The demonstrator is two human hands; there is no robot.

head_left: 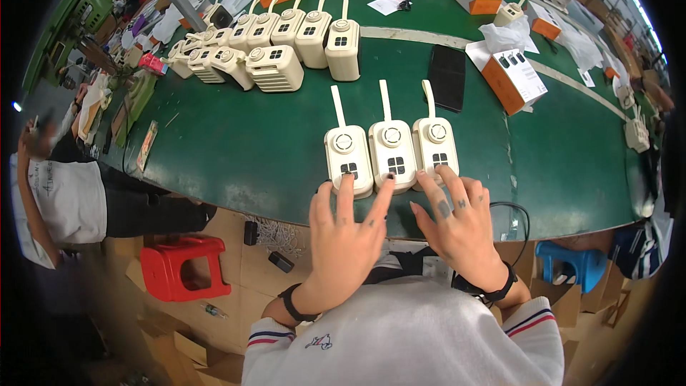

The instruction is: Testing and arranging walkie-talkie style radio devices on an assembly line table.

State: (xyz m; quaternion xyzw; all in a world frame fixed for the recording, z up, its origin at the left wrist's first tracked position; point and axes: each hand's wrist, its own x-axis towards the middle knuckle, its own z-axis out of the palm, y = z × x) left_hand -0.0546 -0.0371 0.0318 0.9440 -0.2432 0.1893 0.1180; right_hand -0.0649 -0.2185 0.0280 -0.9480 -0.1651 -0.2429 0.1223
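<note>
Three cream box-shaped devices lie side by side before me, each with a strap loop, a round disc and a block of black square buttons. My left hand (344,246) is open, fingers spread. One of its fingertips rests on the buttons of the left device (351,149), and its index finger touches the lower part of the middle device (399,151). Fingers apart, my right hand (463,236) is open over the right device (443,144), with fingertips at its buttons and lower edge. Neither hand grasps anything.
More cream devices (275,68) stand grouped at the back left of the green table (236,136). A black phone-like slab (447,77) lies right of my three, beside an orange-and-white box (516,82). A red stool (186,268) and another person (68,196) are at left, a blue stool (572,261) at right.
</note>
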